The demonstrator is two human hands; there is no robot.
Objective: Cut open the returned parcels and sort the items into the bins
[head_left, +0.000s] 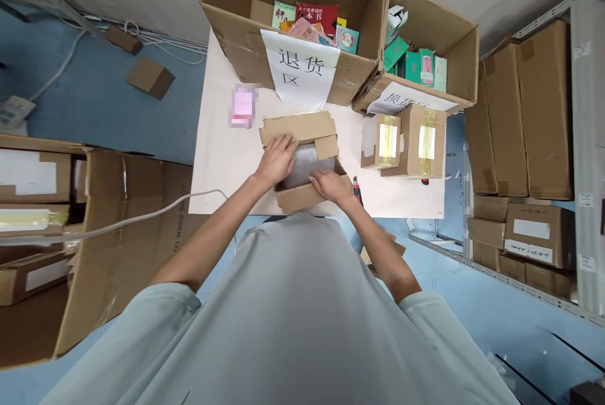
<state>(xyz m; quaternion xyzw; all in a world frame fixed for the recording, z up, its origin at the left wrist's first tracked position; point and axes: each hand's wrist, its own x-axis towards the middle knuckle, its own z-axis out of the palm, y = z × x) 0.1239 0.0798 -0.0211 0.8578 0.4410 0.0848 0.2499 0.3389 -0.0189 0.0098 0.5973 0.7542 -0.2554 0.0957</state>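
An opened cardboard box (302, 198) lies on the table in front of me, its flaps folded out. Inside it shows a grey plastic-wrapped package (305, 164). My left hand (278, 160) rests over the box's left edge, fingers extended near the far flap. My right hand (331, 184) lies across the near flap, its fingertips at the grey package's near side; its fingers look apart, partly bent. Just right of that hand is a red and black utility knife (357, 191). What lies under the package is hidden.
Two taped cartons, a smaller carton (380, 140) and a larger carton (420, 140), stand at the right. Behind are a large open box (227, 39) of books and another open box (454, 55) with green packages. A pink blurred item (243, 106) lies left; a white cable (155, 210) crosses the left side.
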